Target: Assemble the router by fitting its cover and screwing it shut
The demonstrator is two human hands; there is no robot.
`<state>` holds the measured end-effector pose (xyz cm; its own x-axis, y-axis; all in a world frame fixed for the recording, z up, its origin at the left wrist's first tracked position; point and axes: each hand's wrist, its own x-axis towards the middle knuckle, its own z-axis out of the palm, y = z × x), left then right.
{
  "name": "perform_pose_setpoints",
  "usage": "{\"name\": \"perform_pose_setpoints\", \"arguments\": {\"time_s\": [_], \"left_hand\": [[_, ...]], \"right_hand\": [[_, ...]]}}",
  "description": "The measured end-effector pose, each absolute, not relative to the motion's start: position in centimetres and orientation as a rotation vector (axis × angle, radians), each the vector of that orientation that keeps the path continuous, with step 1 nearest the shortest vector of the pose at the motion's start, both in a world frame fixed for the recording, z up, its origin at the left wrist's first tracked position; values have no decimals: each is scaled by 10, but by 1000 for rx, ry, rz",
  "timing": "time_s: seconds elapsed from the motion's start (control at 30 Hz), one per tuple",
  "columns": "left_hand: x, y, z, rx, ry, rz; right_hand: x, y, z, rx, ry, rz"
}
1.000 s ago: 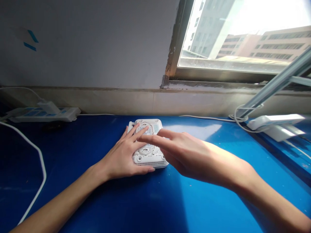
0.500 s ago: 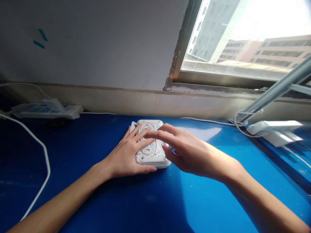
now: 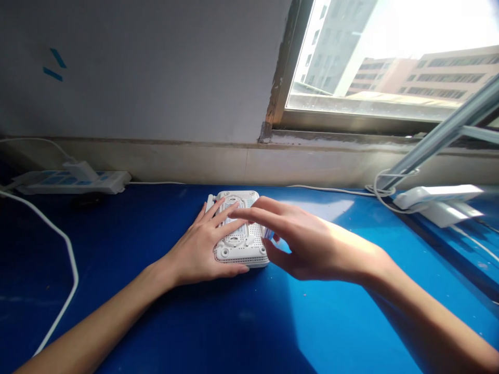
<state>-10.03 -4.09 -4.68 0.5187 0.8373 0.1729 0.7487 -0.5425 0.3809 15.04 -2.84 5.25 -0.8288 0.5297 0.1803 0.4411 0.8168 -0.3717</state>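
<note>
A white perforated device (image 3: 244, 252) with a short antenna-like piece (image 3: 211, 201) at its left lies on the blue table, its vented face up. My left hand (image 3: 206, 241) is spread over its left half, fingers apart, thumb along the near edge. Over the device's right side hovers my right hand (image 3: 300, 236), fingers bent, index tip near the middle of the vented face. Something small and bluish-white (image 3: 268, 233) shows between the right thumb and fingers; what it is cannot be made out.
A white power strip (image 3: 74, 182) with a plug stands at the back left, a white cable (image 3: 73, 259) nearer. At the right are another power strip (image 3: 440, 195), adapters and a metal pole (image 3: 432, 137) wrapped with cable. The wall and window (image 3: 382, 67) rise behind the blue table (image 3: 241, 322).
The view has shifted slightly. My right hand has edged a little to the right relative to the device, and the bluish-white thing shows more. My left hand keeps its place on the device.
</note>
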Motion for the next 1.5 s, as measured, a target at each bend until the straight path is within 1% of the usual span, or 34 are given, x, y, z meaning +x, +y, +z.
{"name": "perform_pose_setpoints", "arguments": {"time_s": [0.27, 0.47, 0.6, 0.67, 0.87, 0.97, 1.1, 1.3, 1.4, 1.5], "left_hand": [[-101, -40, -47, 2516, 1345, 481], [-102, -41, -50, 2510, 1353, 511], [-100, -42, -47, 2500, 1351, 493], [-99, -42, -46, 2498, 1356, 482], [-100, -43, -46, 2500, 1359, 496], [-100, -43, -46, 2490, 1364, 497], [-100, -43, -46, 2496, 1358, 487], [-101, -41, -48, 2544, 1342, 502], [-101, -41, -49, 2533, 1356, 500], [-100, -42, -48, 2509, 1369, 484]], "right_hand": [[145, -24, 52, -829, -2763, 285], [148, -26, 51, -757, -2692, 422], [143, -25, 52, -853, -2740, 327], [143, -25, 50, -848, -2749, 334], [149, -31, 53, -765, -2734, 525], [148, -33, 59, -727, -2727, 551], [147, -30, 63, -830, -2699, 481], [156, -28, 79, -870, -2617, 417], [166, -34, 91, -798, -2532, 285], [181, -44, 99, -682, -2271, 40]]}}
